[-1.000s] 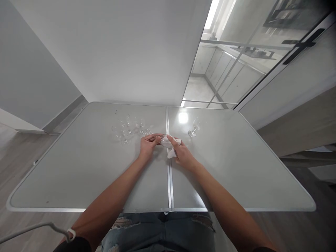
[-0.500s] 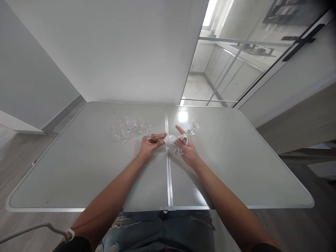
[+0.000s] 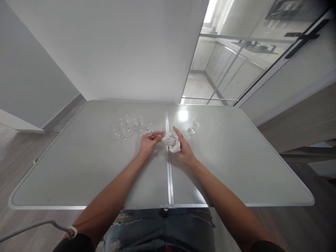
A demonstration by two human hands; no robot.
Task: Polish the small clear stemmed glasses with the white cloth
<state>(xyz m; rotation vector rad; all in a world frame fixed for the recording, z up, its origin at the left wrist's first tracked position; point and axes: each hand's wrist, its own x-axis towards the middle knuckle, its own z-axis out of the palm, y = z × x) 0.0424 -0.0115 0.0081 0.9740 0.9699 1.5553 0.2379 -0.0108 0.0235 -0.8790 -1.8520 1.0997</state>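
Above the table's middle seam, a clear stemmed glass (image 3: pixel 168 138) lies sideways between my two hands, its bowl pointing right. My left hand (image 3: pixel 150 142) is closed around the stem, with the round foot showing just past the fingers. A white cloth (image 3: pixel 174 146) is bunched at the bowl's mouth, and part of it shows white through the glass. My right hand (image 3: pixel 184 148) grips the cloth against the bowl, its index finger stretched out. Some of the right fingers are hidden behind the cloth.
Several clear stemmed glasses (image 3: pixel 127 128) stand grouped at the left rear of the pale folding table (image 3: pixel 78 168). Another stemmed glass (image 3: pixel 191 130) stands alone right of the seam. A wall (image 3: pixel 126 52) and a glass-paned door (image 3: pixel 223 70) rise behind the table.
The cloth has shifted about the bowl's mouth as my right hand turned, and its index finger has lifted off the glass. My left hand keeps hold of the stem.
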